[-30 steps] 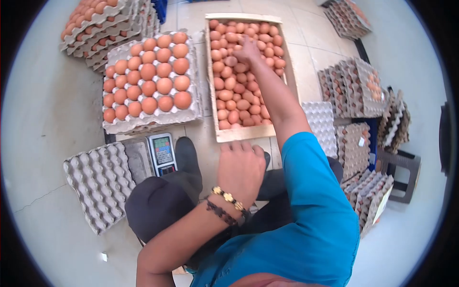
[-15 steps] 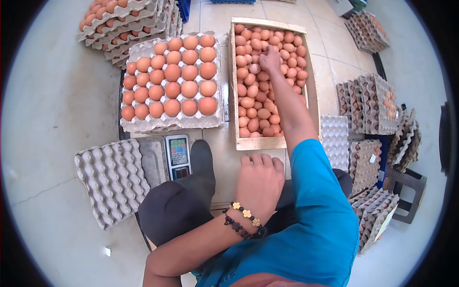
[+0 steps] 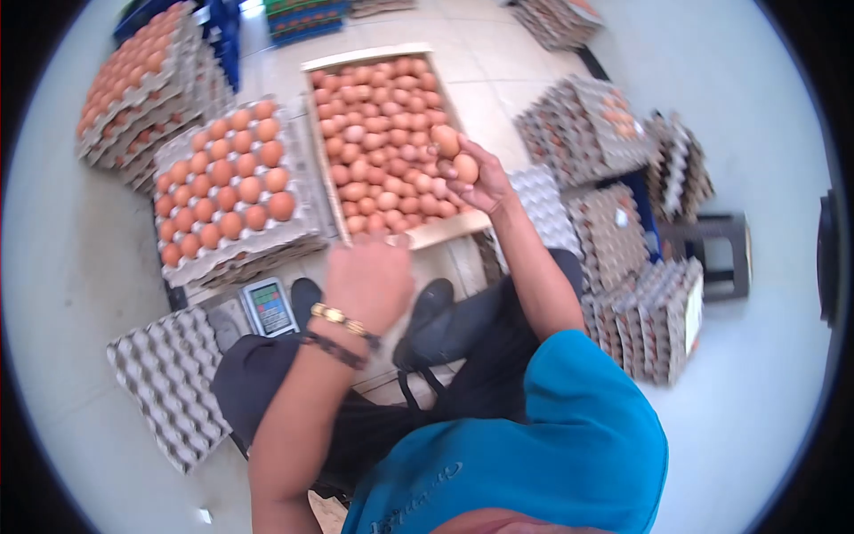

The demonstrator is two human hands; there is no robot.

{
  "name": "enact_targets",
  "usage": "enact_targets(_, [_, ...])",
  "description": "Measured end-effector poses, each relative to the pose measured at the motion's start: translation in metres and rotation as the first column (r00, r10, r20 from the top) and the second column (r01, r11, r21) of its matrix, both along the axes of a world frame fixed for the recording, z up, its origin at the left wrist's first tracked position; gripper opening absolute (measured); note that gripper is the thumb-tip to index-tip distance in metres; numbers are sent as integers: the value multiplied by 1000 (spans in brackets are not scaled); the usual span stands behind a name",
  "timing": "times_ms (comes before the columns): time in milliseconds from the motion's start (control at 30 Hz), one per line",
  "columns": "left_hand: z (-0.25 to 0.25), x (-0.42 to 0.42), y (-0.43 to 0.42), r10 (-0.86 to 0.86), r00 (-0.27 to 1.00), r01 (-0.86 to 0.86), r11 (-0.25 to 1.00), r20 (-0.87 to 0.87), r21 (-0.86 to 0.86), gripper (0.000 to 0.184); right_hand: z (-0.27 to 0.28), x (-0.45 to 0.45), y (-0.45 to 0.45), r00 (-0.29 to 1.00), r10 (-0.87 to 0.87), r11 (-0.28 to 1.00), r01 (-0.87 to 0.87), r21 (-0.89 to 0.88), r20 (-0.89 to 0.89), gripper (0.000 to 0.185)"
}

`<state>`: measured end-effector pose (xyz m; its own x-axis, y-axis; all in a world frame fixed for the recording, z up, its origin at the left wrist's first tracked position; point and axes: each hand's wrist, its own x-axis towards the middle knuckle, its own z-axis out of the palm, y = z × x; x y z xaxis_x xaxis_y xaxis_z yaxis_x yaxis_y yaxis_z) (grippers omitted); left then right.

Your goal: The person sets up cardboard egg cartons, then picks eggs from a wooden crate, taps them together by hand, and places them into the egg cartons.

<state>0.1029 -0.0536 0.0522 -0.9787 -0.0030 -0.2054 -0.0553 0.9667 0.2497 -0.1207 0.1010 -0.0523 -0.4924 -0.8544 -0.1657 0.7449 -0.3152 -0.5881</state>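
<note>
My right hand [image 3: 480,178] is at the right edge of a wooden crate [image 3: 445,230] full of loose brown eggs [image 3: 365,133], palm turned up, with two eggs [image 3: 464,167] in its fingers. Just in front of the crate's near edge is my left hand [image 3: 369,280], back upward and fingers bent; whatever its fingertips hold, if anything, is hidden. Left of the crate stands a stack of pulp trays whose top tray [image 3: 289,222] carries rows of eggs.
A scale [image 3: 269,307] and a bare tray [image 3: 169,383] lie at the lower left. Stacked egg trays [image 3: 133,98] rise at the upper left. More tray stacks [image 3: 578,133] and a dark stool [image 3: 738,258] stand on the right.
My right hand has come back from the far part of the crate to its near right edge, now holding two eggs. My left hand has moved forward to the crate's near edge. The view has turned.
</note>
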Motion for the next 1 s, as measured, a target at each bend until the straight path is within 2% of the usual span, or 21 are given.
enact_targets(67, [7,-2,-4,-34,999,34,998,-1,46,44,17,32,46,996,-88,995,87,-48,-5,43])
enact_targets(133, [13,-7,-3,-25,998,20,996,56,92,45,34,70,96,976,-197,976,205,-77,94,45])
enact_targets(167, [16,-11,-2,-41,997,33,994,73,103,46,39,88,124,963,-233,969,242,-52,136,51])
enact_targets(267, [21,-16,6,-89,991,74,987,101,146,49,64,149,208,887,-434,890,450,-81,158,51])
enact_targets(300, [9,-17,3,-124,991,117,983,40,142,49,71,168,237,842,-533,846,534,19,79,55])
enact_targets(333, [-6,-17,-2,-163,987,163,977,-11,140,49,74,188,268,795,-603,798,602,40,69,54])
enact_targets(400, [-12,-23,-4,-211,976,201,966,46,161,49,76,225,328,686,-726,687,722,87,41,51])
enact_targets(500, [-18,-26,-7,-215,974,203,968,70,151,47,40,287,408,512,-845,408,804,433,-153,44])
enact_targets(533, [-18,-24,-8,-216,974,204,966,65,162,47,21,312,429,518,-829,310,739,598,-211,36])
enact_targets(567, [-18,-24,-9,-211,976,199,965,54,169,47,-1,333,441,518,-783,143,689,710,-345,30])
enact_targets(600, [-17,-25,-9,-204,976,188,967,81,173,47,-31,357,455,488,-773,-64,577,814,-406,20])
enact_targets(633, [-17,-25,-8,-191,976,171,970,108,175,47,-57,380,459,552,-686,-201,482,853,-474,15])
enact_targets(700, [-29,-26,-19,-201,974,179,967,109,182,46,-91,418,458,671,-592,-351,284,892,-447,26])
enact_targets(800, [-37,-29,-24,-177,971,133,958,158,255,45,-122,445,451,689,-601,-352,226,908,-405,30])
enact_targets(933, [-39,-31,-23,-202,966,166,962,159,215,44,-139,448,446,729,-554,-391,197,899,-401,35])
enact_targets(1000, [-41,-28,-26,-204,968,164,955,148,245,44,-166,457,453,795,-420,-510,192,839,-438,34])
